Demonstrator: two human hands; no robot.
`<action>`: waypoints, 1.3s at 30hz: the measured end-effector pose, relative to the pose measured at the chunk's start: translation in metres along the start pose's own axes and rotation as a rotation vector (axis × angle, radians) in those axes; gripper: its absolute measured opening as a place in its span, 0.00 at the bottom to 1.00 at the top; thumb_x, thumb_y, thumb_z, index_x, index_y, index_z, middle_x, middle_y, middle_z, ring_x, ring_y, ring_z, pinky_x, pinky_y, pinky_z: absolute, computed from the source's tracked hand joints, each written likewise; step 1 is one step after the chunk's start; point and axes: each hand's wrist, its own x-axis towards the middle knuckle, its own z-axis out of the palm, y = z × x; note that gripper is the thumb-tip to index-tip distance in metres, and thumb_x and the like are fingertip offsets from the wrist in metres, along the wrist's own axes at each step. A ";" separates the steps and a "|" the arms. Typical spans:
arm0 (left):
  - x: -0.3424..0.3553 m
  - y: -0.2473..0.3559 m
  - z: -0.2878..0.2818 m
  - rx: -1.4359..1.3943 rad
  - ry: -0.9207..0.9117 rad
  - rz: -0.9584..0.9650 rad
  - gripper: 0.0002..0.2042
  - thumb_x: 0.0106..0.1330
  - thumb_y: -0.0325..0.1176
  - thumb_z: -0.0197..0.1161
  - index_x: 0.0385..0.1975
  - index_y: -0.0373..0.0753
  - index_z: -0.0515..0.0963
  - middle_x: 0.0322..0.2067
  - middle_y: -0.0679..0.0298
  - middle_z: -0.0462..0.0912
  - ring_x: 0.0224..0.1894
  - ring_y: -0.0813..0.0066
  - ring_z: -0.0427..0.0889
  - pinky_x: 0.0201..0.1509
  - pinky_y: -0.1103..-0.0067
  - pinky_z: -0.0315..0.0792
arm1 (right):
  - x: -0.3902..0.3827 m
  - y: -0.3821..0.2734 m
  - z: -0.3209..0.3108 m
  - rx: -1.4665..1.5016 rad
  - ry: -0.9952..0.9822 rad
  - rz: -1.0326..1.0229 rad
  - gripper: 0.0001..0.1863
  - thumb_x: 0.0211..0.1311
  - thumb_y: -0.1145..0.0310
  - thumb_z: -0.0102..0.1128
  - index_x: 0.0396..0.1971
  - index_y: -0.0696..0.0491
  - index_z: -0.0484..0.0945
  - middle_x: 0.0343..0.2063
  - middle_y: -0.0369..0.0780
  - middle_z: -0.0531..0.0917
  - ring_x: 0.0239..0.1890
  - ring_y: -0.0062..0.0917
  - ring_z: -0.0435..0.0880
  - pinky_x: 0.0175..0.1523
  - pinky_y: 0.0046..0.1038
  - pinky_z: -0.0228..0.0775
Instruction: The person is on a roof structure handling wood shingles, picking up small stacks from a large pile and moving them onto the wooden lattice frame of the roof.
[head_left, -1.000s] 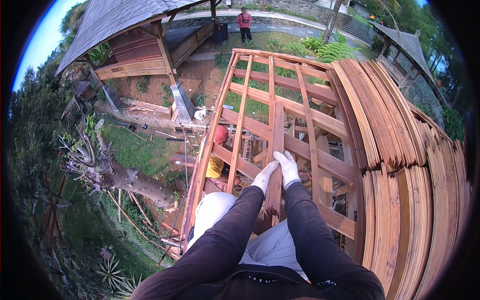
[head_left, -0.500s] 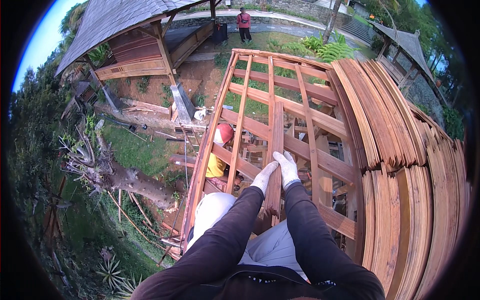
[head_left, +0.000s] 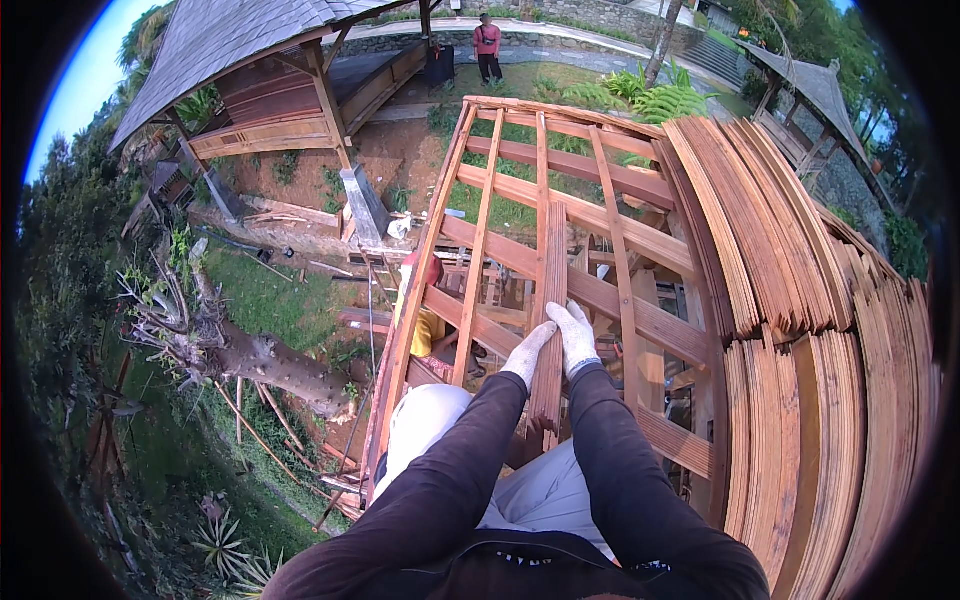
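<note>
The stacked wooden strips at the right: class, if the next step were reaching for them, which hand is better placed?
Probably the right hand: it touches the right side of the central wooden bundle, nearer the stacked strips. The left hand is on the bundle's left side, farther away.

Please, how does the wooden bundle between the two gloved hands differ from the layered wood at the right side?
The wooden bundle is narrow; the layered wood spreads much wider. The wooden bundle is between the left hand and the right hand; neither touches the layered wood. The wooden bundle looks mostly reddish brown; the layered wood mixes pale and darker brown. Both show lengthwise lines.
</note>
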 end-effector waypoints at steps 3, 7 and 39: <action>0.000 -0.001 0.000 -0.009 -0.003 -0.011 0.24 0.69 0.47 0.66 0.61 0.42 0.77 0.49 0.61 0.85 0.46 0.69 0.84 0.51 0.73 0.78 | -0.003 -0.003 0.001 0.004 0.007 0.008 0.45 0.60 0.62 0.73 0.72 0.63 0.59 0.64 0.47 0.74 0.62 0.31 0.76 0.62 0.31 0.70; 0.001 0.000 0.000 -0.021 -0.011 -0.030 0.24 0.70 0.46 0.65 0.61 0.41 0.76 0.49 0.61 0.85 0.46 0.70 0.84 0.51 0.74 0.78 | -0.003 -0.004 0.000 0.021 -0.004 0.014 0.46 0.60 0.62 0.73 0.73 0.63 0.59 0.65 0.47 0.74 0.62 0.32 0.76 0.63 0.31 0.70; 0.010 -0.005 -0.006 0.010 -0.010 -0.023 0.24 0.70 0.47 0.65 0.62 0.42 0.77 0.52 0.63 0.84 0.50 0.70 0.83 0.55 0.74 0.75 | -0.013 -0.017 0.007 0.033 0.014 0.030 0.38 0.60 0.62 0.73 0.67 0.61 0.68 0.56 0.43 0.79 0.54 0.28 0.79 0.56 0.29 0.73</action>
